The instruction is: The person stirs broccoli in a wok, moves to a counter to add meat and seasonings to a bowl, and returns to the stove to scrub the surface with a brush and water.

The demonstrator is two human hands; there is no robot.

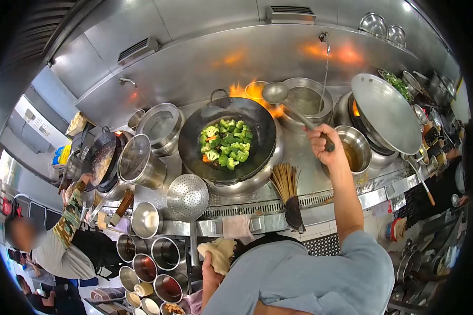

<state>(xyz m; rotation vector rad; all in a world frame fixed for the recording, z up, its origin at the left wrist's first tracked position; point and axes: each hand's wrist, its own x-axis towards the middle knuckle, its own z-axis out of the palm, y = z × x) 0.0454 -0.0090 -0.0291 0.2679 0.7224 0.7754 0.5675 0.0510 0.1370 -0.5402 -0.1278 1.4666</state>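
Note:
My right hand (pixel 321 143) is closed around the handle of a ladle (pixel 275 93), its bowl raised beside the flames behind the wok. Low in front of my body, my left hand (pixel 210 274) grips a pale yellow folded cloth (pixel 219 254). A large black wok (pixel 194 152) sits on the burner in front of me, with broccoli (pixel 227 143) and a few orange pieces, perhaps carrot, in its middle. Left of the wok's front edge lies a perforated skimmer (pixel 187 197), its handle reaching down close to the cloth.
Flames (pixel 255 90) rise behind the wok. A bamboo brush (pixel 285 182) stands at the front edge. Right are a pot of brownish liquid (pixel 354 149) and a big tilted pan (pixel 386 113). Several sauce containers (pixel 165 253) stand lower left. A co-worker (pixel 63 247) handles another wok at left.

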